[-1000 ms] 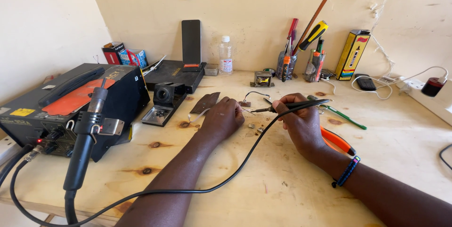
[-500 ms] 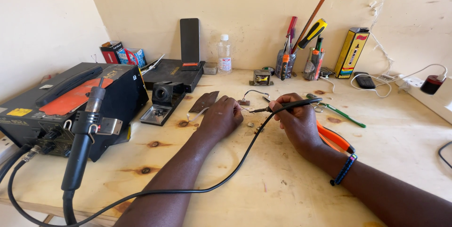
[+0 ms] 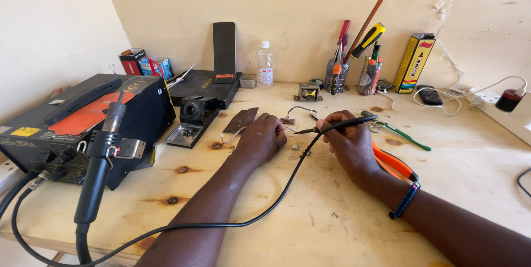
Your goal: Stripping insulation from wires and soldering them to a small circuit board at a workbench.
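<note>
Fingers of our right hand point(image 3: 349, 144) were curled tight around a black soldering iron point(image 3: 332, 126), its tip pointing left toward our left hand point(image 3: 261, 138), whose fingers lay bent and pressed down on the wooden bench point(image 3: 343, 223), perhaps pinning a small part we could not make out. Just beyond both sets of fingertips sat a small circuit board point(image 3: 287, 120), the iron's black cable point(image 3: 265, 206) trailed back from our right fingers, and orange pliers point(image 3: 394, 162) lay beside that wrist.

light: bright, even, soft | shadows: faint, short | glare: none | focus: sharp | edges: wide-angle stretch
</note>
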